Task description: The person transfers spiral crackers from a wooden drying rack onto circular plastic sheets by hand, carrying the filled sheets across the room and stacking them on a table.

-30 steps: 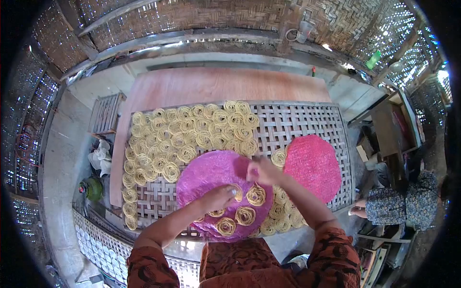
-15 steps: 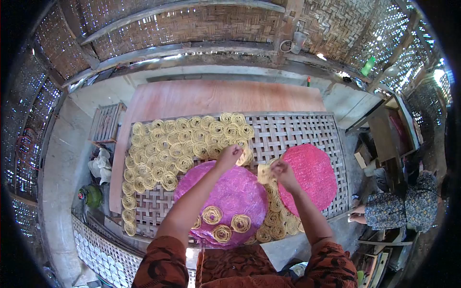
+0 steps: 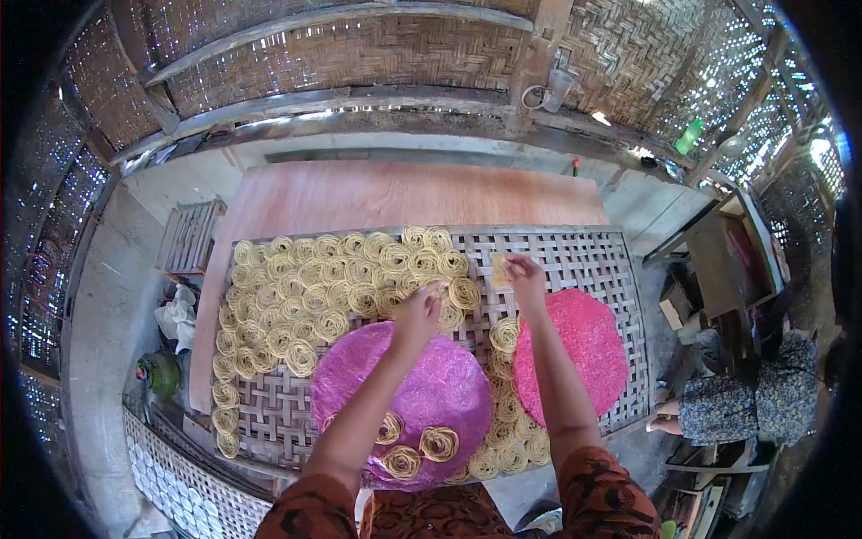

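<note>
Rows of coiled yellow noodle nests [image 3: 332,271] cover the left part of a woven bamboo rack [image 3: 278,400]. My left hand [image 3: 419,314] reaches over the purple round sheet [image 3: 431,368], its closed fingers on a noodle nest at the right edge of the rows. My right hand [image 3: 523,269] is raised over the bare weave, pinching another noodle nest [image 3: 501,271] that is seen edge-on. Several nests [image 3: 439,443] lie on the near part of the purple sheet. A pink round sheet [image 3: 575,355] lies right of it, partly behind my right forearm.
A wooden board [image 3: 404,193] lies beyond the rack. At the right a person in patterned clothing [image 3: 718,409] is near a wooden cabinet [image 3: 723,256]. A green gas cylinder [image 3: 162,375] and a slatted wooden stand [image 3: 190,238] are at the left.
Both hands have moved away from the purple sheet's nests toward the far part of the rack. My right hand has lifted its nest farther forward. Fewer nests lie on the purple sheet.
</note>
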{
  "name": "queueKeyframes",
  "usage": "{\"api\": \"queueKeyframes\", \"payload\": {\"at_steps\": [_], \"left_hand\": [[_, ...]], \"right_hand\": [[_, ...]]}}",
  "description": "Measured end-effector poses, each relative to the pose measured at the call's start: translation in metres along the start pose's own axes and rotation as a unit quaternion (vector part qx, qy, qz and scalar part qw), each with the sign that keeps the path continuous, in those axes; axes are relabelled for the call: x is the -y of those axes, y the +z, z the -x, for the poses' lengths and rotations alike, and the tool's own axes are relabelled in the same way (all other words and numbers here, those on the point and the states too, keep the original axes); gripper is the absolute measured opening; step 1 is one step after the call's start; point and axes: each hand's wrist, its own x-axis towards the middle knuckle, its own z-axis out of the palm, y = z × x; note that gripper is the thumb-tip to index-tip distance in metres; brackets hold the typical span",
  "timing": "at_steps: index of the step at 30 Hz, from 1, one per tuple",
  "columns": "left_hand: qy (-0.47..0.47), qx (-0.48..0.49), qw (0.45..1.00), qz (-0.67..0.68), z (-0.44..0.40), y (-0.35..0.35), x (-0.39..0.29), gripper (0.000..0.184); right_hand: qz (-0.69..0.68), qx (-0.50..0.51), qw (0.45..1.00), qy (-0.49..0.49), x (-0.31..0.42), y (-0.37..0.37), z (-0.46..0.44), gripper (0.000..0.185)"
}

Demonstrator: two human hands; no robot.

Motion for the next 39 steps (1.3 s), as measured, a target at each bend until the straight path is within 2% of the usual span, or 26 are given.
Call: {"api": "queueKeyframes", "payload": {"at_steps": [4, 6, 7, 8, 10, 11, 12, 14, 15, 16, 17, 18, 21, 23, 24, 26, 27, 29, 30, 31, 32, 34, 36, 37, 38, 39], "left_hand": [[0.015, -0.025, 0.998, -0.061, 0.083, -0.051, 0.014, 0.025], [-0.004, 0.001, 0.999, -0.041, 0.122, -0.073, 0.028, 0.026], [-0.029, 0.015, 0.999, -0.019, 0.141, -0.082, 0.036, 0.026], [-0.034, 0.016, 0.999, -0.019, 0.161, -0.089, 0.046, 0.026], [-0.003, 0.011, 0.99, -0.142, 0.192, -0.101, 0.06, 0.025], [-0.115, 0.091, 0.985, -0.093, 0.194, -0.113, 0.033, 0.026], [-0.126, 0.093, 0.983, -0.092, 0.199, -0.114, 0.034, 0.026], [-0.002, 0.136, 0.971, -0.198, 0.223, -0.117, 0.039, 0.025], [-0.045, 0.195, 0.959, -0.201, 0.226, -0.116, 0.032, 0.023], [-0.054, 0.195, 0.959, -0.2, 0.228, -0.114, 0.034, 0.023], [0.087, 0.223, 0.932, -0.272, 0.228, -0.11, 0.043, 0.022], [0.229, 0.245, 0.88, -0.338, 0.23, -0.107, 0.053, 0.022], [0.259, 0.245, 0.85, -0.388, 0.233, -0.098, 0.073, 0.021], [0.247, 0.254, 0.873, -0.335, 0.229, -0.102, 0.08, 0.02], [0.235, 0.265, 0.893, -0.277, 0.226, -0.105, 0.08, 0.019], [0.243, 0.283, 0.884, -0.283, 0.223, -0.106, 0.086, 0.018], [0.223, 0.277, 0.894, -0.272, 0.222, -0.103, 0.094, 0.017], [0.206, 0.221, 0.927, -0.221, 0.205, -0.104, 0.082, 0.012], [0.224, 0.213, 0.925, -0.222, 0.174, -0.106, 0.068, 0.012], [0.024, 0.246, 0.962, -0.115, 0.155, -0.113, 0.057, 0.013], [-0.177, 0.267, 0.947, -0.002, 0.137, -0.118, 0.053, 0.014], [-0.138, 0.226, 0.964, -0.017, 0.1, -0.11, 0.069, 0.016], [-0.17, 0.057, 0.959, 0.22, 0.061, -0.099, 0.061, 0.02], [-0.163, 0.059, 0.96, 0.22, 0.042, -0.093, 0.057, 0.02], [-0.176, 0.039, 0.942, 0.283, 0.022, -0.087, 0.052, 0.022], [-0.188, 0.019, 0.92, 0.344, 0.005, -0.079, 0.048, 0.023]], "right_hand": [[-0.105, -0.012, 0.991, 0.086, 0.0, 0.035, -0.025, 0.016], [0.027, -0.024, 0.991, 0.128, -0.043, 0.033, -0.038, 0.018], [0.119, -0.023, 0.987, 0.109, -0.09, 0.022, -0.055, 0.022], [0.121, -0.021, 0.986, 0.114, -0.078, 0.024, -0.042, 0.022], [0.411, -0.012, 0.912, -0.004, -0.035, 0.032, -0.012, 0.035], [0.483, -0.06, 0.831, -0.27, -0.039, 0.033, 0.0, 0.042], [0.484, -0.051, 0.833, -0.263, -0.025, 0.038, 0.022, 0.042], [0.397, 0.137, 0.893, -0.164, 0.043, 0.057, 0.089, 0.035], [0.421, 0.286, 0.853, -0.119, 0.057, 0.063, 0.12, 0.028], [0.435, 0.425, 0.79, -0.077, 0.063, 0.067, 0.154, 0.023], [0.401, 0.478, 0.774, -0.113, 0.053, 0.068, 0.193, 0.02], [0.364, 0.525, 0.755, -0.149, 0.044, 0.065, 0.231, 0.022], [0.376, 0.566, 0.71, -0.184, 0.048, 0.054, 0.284, 0.025], [0.423, 0.535, 0.703, -0.202, 0.038, 0.048, 0.294, 0.026], [0.423, 0.534, 0.703, -0.202, 0.03, 0.046, 0.296, 0.026], [0.406, 0.512, 0.706, -0.272, 0.016, 0.041, 0.296, 0.029], [0.409, 0.508, 0.707, -0.273, 0.016, 0.038, 0.293, 0.029], [0.331, 0.559, 0.759, -0.042, 0.016, 0.035, 0.278, 0.026], [0.342, 0.548, 0.761, -0.054, 0.027, 0.033, 0.248, 0.026], [0.295, 0.507, 0.809, 0.039, 0.045, 0.034, 0.222, 0.022], [0.241, 0.459, 0.845, 0.13, 0.057, 0.034, 0.197, 0.019], [0.19, 0.317, 0.922, 0.113, 0.06, 0.033, 0.149, 0.016], [0.04, 0.2, 0.972, 0.114, 0.041, 0.033, 0.085, 0.015], [-0.01, 0.148, 0.982, 0.113, 0.038, 0.038, 0.056, 0.014], [-0.06, 0.097, 0.987, 0.112, 0.033, 0.043, 0.028, 0.014], [-0.061, 0.095, 0.988, 0.106, 0.015, 0.047, -0.003, 0.014]]}}
